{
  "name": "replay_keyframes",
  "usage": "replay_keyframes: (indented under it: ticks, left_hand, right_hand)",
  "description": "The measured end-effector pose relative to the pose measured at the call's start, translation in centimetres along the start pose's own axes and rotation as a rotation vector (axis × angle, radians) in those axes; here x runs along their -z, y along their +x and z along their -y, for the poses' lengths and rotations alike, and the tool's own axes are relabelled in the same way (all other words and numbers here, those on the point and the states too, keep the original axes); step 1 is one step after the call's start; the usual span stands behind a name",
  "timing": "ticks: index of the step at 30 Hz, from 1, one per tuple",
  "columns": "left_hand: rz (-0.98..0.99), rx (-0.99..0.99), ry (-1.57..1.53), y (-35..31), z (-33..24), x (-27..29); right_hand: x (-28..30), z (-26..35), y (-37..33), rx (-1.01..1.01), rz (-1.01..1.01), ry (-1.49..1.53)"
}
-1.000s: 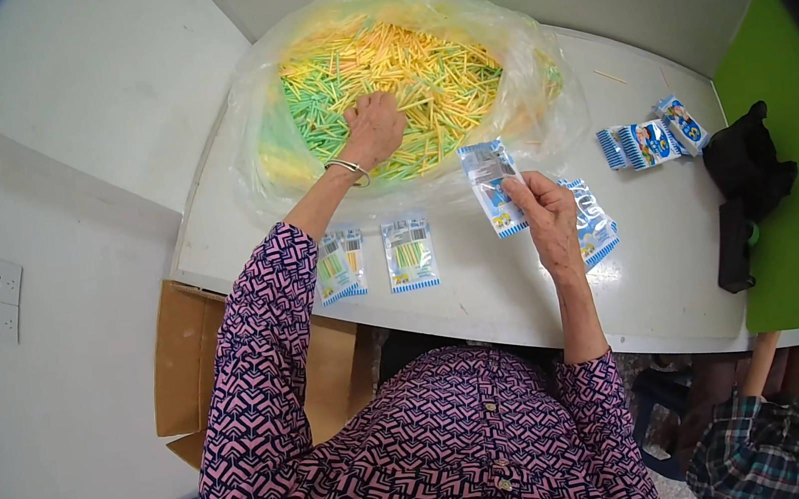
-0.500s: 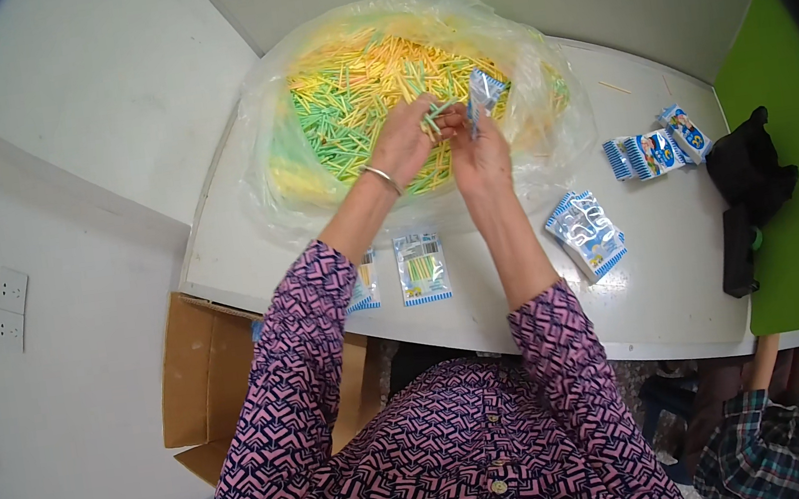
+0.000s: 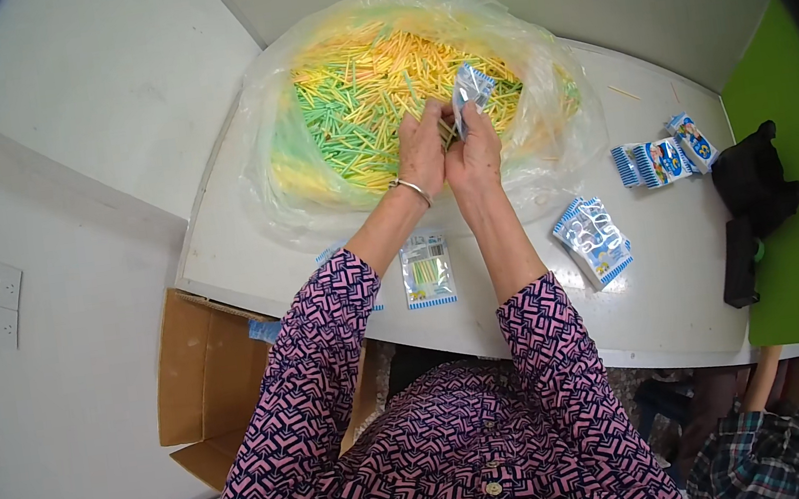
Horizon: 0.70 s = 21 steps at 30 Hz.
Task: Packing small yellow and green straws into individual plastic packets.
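Note:
A large clear plastic bag lies open on the white table, full of thin yellow, green and orange sticks. Over its near side my two hands meet. My right hand pinches a small blue-and-clear packet, tilted upward. Just left of it, my left hand is closed round a few thin sticks, mostly hidden by the fingers; its fingertips are up against the packet's lower end. Nearer to me lies a flat packet with sticks inside. Another packet is partly covered by my left sleeve.
Flat blue-and-clear packets lie stacked right of my forearm. Several printed packets and a black object sit farther right, beside a green panel. A cardboard box stands below the left table edge. Another person's plaid sleeve shows lower right.
My left hand has come right and turned, bringing the sticks close against the packet. The sticks that stood out of its fingers are now mostly hidden. The view has shifted slightly.

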<state>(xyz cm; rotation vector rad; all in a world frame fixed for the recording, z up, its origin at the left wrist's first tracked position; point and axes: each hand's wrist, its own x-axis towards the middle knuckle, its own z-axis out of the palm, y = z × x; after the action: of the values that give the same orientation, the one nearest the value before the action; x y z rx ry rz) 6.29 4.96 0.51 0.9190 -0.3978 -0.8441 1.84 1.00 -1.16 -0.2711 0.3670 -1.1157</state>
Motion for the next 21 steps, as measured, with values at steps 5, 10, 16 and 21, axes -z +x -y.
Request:
replay_keyframes:
  ticks: [5, 10, 16, 21]
  left_hand:
    - [0.042, -0.027, 0.081, 1.1, -2.3, 1.2]
    - [0.167, 0.044, 0.177, 1.4, -4.3, 1.8]
    - [0.257, 0.007, 0.079, 0.3, -6.6, -0.3]
    - [0.41, 0.035, 0.117, -1.1, -6.9, -1.5]
  right_hand:
    - [-0.6, 2.6, -1.1, 0.128, 0.086, -0.241]
    - [1.7, 6.6, -2.1, 0.07, 0.255, -0.729]
    - [3.2, 9.3, -3.6, -0.26, 0.38, -0.84]
    - [3.7, 10.5, -4.6, -0.368, 0.442, -0.873]
